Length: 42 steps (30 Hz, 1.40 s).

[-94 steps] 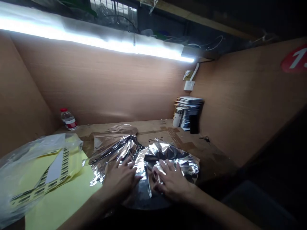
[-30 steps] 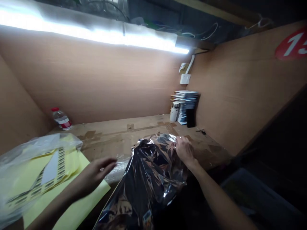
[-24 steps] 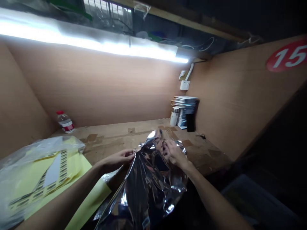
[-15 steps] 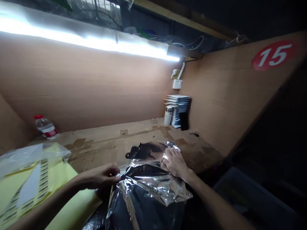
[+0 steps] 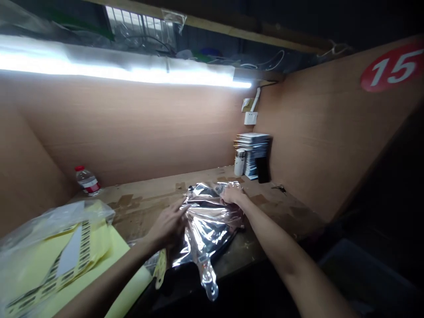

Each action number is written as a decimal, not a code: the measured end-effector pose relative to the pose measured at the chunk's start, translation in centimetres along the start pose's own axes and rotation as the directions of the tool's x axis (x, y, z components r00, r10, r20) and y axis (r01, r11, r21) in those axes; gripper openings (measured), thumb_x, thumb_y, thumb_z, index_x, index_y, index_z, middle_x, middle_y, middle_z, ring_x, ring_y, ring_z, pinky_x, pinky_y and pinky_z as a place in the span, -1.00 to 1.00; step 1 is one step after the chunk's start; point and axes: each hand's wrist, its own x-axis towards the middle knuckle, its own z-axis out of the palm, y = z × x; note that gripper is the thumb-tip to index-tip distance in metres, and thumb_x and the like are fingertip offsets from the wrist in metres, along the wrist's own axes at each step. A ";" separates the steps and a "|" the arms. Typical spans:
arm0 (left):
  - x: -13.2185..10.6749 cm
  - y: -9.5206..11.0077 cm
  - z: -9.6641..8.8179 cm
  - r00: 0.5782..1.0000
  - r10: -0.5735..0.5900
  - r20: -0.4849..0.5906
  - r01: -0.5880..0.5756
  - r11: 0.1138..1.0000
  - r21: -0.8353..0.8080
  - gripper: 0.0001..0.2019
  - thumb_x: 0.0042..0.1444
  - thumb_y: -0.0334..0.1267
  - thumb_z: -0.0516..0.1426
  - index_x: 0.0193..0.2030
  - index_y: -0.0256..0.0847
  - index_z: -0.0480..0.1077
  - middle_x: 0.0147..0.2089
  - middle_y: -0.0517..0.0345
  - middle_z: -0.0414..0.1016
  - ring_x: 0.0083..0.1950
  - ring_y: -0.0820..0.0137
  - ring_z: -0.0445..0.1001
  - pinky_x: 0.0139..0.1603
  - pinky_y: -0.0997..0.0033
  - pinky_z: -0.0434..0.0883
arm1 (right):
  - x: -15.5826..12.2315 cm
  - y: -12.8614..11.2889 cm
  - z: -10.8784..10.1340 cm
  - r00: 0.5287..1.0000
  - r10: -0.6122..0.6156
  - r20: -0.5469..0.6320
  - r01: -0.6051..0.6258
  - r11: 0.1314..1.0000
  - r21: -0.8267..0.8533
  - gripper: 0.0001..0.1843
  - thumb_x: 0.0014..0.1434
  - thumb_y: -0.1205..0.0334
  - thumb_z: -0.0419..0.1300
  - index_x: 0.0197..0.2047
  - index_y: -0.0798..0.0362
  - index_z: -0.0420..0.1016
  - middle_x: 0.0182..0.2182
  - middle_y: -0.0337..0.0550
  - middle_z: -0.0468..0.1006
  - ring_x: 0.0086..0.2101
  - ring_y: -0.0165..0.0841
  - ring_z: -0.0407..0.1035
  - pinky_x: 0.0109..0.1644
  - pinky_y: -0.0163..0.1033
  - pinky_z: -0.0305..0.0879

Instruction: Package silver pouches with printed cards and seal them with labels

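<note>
A shiny silver foil balloon (image 5: pixel 208 221), flat and creased, lies on the cardboard-covered table. A tab with a hole hangs from its near end over the table's front edge. My left hand (image 5: pixel 168 226) is at the balloon's left side, its fingers stretched forward along that edge and slightly blurred. At the far right end my right hand (image 5: pixel 233 194) lies on the foil with its fingers spread over it. A yellowish tab with holes (image 5: pixel 160 268) pokes out below my left hand; I cannot tell whether it belongs to the same balloon.
Yellow sheets (image 5: pixel 96 247) with clear plastic lie at the left. Behind them stands a red-capped bottle (image 5: pixel 88 181). In the back right corner are a white flask (image 5: pixel 239 162), a stack of flat packs (image 5: pixel 253 143), a black phone-like slab (image 5: pixel 263 170) and keys (image 5: pixel 280 188).
The foil has moved away from me, spreading flatter on the table. My left hand has let go of its pinch and reached forward; my right hand has also moved farther forward. The view has turned slightly left.
</note>
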 end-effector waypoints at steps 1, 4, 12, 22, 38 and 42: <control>-1.2 0.5 0.7 0.997 0.053 0.062 -0.057 0.997 0.058 -0.41 0.39 0.02 -0.03 0.50 -0.05 0.18 0.61 0.01 -0.05 0.59 -0.03 -0.06 0.51 -0.15 -0.01 | 0.3 -0.5 0.0 1.000 0.000 0.000 0.000 1.000 0.005 -0.28 0.40 -0.10 0.10 0.48 0.08 0.18 0.48 0.18 0.06 0.44 0.10 -0.10 0.45 0.28 -0.24; -5.0 0.8 2.6 0.968 0.060 0.242 -0.098 0.984 0.147 -0.29 0.38 0.23 -0.08 0.56 0.02 0.03 0.62 0.06 -0.14 0.61 -0.09 -0.18 0.53 -0.24 -0.11 | 0.1 -1.6 1.0 0.999 -0.024 0.031 0.023 0.999 0.037 -0.29 0.44 -0.16 -0.02 0.54 -0.11 0.02 0.52 0.06 -0.07 0.46 0.15 -0.23 0.42 0.41 -0.27; -3.5 -2.4 0.2 0.989 -0.047 0.141 0.057 0.996 -0.067 -0.41 0.30 0.22 0.03 0.29 -0.08 0.45 0.36 -0.12 0.41 0.34 -0.04 0.38 0.30 -0.04 0.31 | -2.9 -4.1 -1.7 0.996 -0.046 0.079 0.040 0.997 0.072 -0.26 0.48 -0.18 -0.22 0.56 0.03 -0.02 0.52 0.15 -0.10 0.47 0.20 -0.28 0.40 0.50 -0.41; 3.7 -7.6 -0.7 0.959 -0.179 0.219 0.240 0.924 -0.296 -0.64 0.26 0.05 0.22 -0.13 -0.27 0.50 -0.20 0.10 0.57 -0.23 0.36 0.52 -0.15 0.29 0.45 | -24.5 -19.4 5.1 0.639 -0.716 -0.283 0.761 0.643 0.091 0.19 0.18 -0.42 0.18 0.52 0.32 -0.02 0.41 0.42 0.15 0.37 0.29 0.03 0.40 0.42 0.01; 1.4 -6.9 -1.0 0.971 -0.163 0.177 0.197 0.962 -0.192 -0.59 0.29 0.05 0.09 -0.23 -0.31 0.52 -0.26 -0.04 0.59 -0.17 0.15 0.54 -0.16 0.23 0.41 | -24.9 -19.1 7.8 0.440 -0.647 -0.623 0.751 0.645 -0.139 -0.85 0.34 0.39 0.12 -0.12 0.15 0.53 -0.19 0.04 0.62 -0.17 -0.11 0.51 -0.15 -0.04 0.51; -1.4 -4.5 -1.5 0.973 0.146 0.177 -0.107 0.972 -0.210 -0.51 0.33 0.00 0.08 0.32 -0.11 0.42 0.50 -0.03 0.24 0.47 0.06 0.21 0.43 0.10 0.18 | -26.6 -16.6 9.6 0.298 -0.614 -0.731 0.799 0.579 -0.160 -0.89 0.36 0.29 0.18 -0.14 0.08 0.53 -0.16 -0.08 0.66 -0.10 -0.15 0.53 0.09 0.04 0.48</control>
